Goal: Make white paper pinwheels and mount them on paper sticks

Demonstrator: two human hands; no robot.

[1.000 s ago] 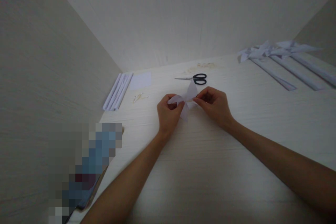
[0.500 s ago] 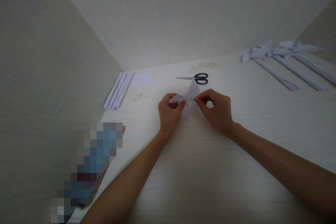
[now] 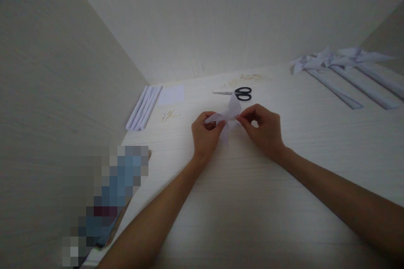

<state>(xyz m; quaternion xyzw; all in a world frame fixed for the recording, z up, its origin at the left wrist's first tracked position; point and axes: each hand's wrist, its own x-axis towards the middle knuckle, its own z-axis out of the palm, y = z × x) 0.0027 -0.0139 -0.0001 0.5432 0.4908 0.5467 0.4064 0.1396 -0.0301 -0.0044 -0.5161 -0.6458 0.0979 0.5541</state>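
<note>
A white paper pinwheel (image 3: 234, 106) is held up over the table in front of me. My left hand (image 3: 206, 136) is closed, pinching the pinwheel near its middle between thumb and fingers. From the right, my right hand (image 3: 263, 130) pinches a thin pale stick (image 3: 232, 119) at the pinwheel's centre; most of the stick is hidden by fingers and paper. Just beyond the pinwheel lies a pair of scissors (image 3: 243, 91) with black handles, blades pointing left.
Several rolled paper tubes (image 3: 143, 109) lie at the left, beside a square paper sheet (image 3: 172, 94) and some thin sticks (image 3: 170, 114). Finished pinwheels on paper tubes (image 3: 344, 84) lie at the far right. A pixelated object (image 3: 118, 189) stands at the left edge. Walls enclose the back and sides.
The view has shifted very slightly. Both hands keep their pinch on the pinwheel and stick, with hardly any other movement.
</note>
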